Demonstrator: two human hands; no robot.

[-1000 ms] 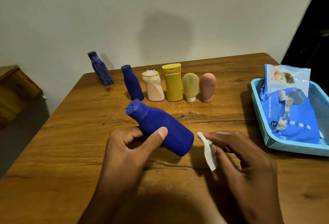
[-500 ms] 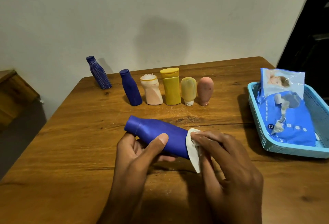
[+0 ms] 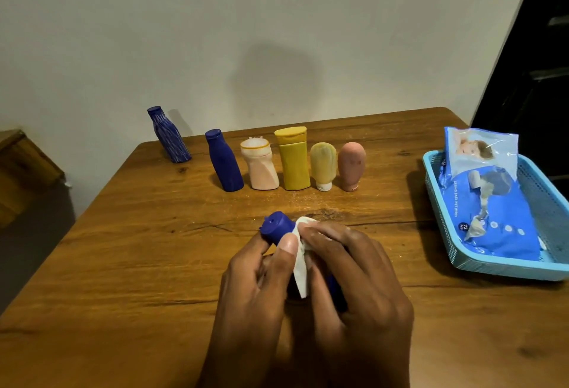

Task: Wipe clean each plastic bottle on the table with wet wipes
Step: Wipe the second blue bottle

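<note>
Left hand (image 3: 255,276) grips a blue bottle (image 3: 275,227) above the desk (image 3: 123,264); right hand (image 3: 354,276) presses a wet wipe (image 3: 300,267) around it. Beyond the bottle: six bottles in a row (image 3: 292,159), apparently awaiting wiping. Right of it: wipes pack (image 3: 489,203) in a basket (image 3: 505,269).

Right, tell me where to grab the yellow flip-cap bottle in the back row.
Grip the yellow flip-cap bottle round its flat-sided middle, coming from above and in front. It stands upright, with neighbours close on both sides, so fingers probably fit best on its front and back faces.
</note>
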